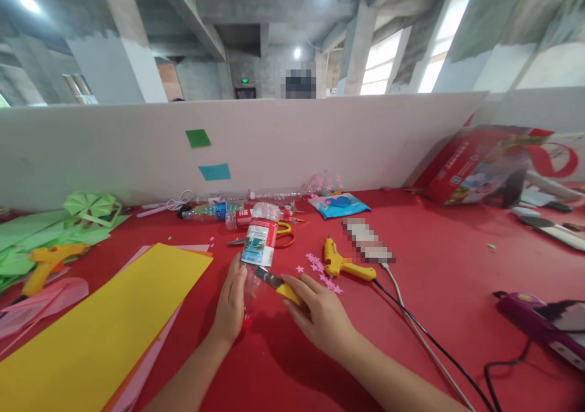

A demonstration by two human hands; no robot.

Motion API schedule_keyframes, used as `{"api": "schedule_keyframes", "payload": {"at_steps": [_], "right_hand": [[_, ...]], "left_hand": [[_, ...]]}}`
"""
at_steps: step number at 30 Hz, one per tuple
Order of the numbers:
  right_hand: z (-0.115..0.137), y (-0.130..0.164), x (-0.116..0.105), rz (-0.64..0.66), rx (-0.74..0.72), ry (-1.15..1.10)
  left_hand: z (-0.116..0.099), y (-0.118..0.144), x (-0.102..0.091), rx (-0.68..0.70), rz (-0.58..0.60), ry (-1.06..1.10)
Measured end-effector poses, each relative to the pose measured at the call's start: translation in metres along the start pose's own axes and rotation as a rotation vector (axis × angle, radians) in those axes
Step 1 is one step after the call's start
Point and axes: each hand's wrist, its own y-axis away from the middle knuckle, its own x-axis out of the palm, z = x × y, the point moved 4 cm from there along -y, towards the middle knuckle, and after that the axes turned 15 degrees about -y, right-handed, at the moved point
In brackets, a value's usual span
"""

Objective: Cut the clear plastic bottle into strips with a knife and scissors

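Note:
A clear plastic bottle with a red and blue label [259, 242] lies in front of me, its red cap [247, 321] pointing toward me. My left hand [231, 299] is closed around the bottle's left side near the neck. In my right hand [320, 311] is a yellow utility knife [289, 292], its blade [269, 277] out and reaching to the bottle just below the label. Whether the blade has entered the plastic cannot be made out. Behind the bottle rest scissors with red and yellow handles [286, 237].
A yellow glue gun [345, 264] and pink paper stars [322, 273] lie to the right, with cords running toward me. Yellow paper sheets [114, 320] cover the left. Other bottles [214, 211] lie along the white partition [274, 144]. A red bag [484, 165] stands at the right.

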Motion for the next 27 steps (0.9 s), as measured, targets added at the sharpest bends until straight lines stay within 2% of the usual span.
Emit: {"api": "schedule_keyframes", "payload": {"at_steps": [5,9,14,18,23,27], "right_hand": [[0.001,0.000,-0.002,0.010,-0.015,-0.049],[-0.001,0.000,-0.002,-0.025,-0.017,0.006],[-0.004,0.000,0.002,-0.099,-0.001,0.059],[-0.002,-0.001,0.004,-0.124,0.058,-0.041],[0.000,-0.003,0.002,-0.122,0.088,-0.169],[-0.007,-0.004,-0.005,-0.130,0.086,-0.047]], "left_hand": [[-0.002,0.002,0.000,0.006,-0.001,-0.022],[-0.005,0.004,0.001,0.052,0.004,-0.053],[-0.003,0.011,0.009,-0.081,-0.038,-0.029],[-0.005,0.016,0.013,-0.097,-0.066,-0.044],[-0.013,0.016,0.014,0.009,0.039,0.008],[-0.016,0.015,0.015,0.010,0.088,-0.039]]}}
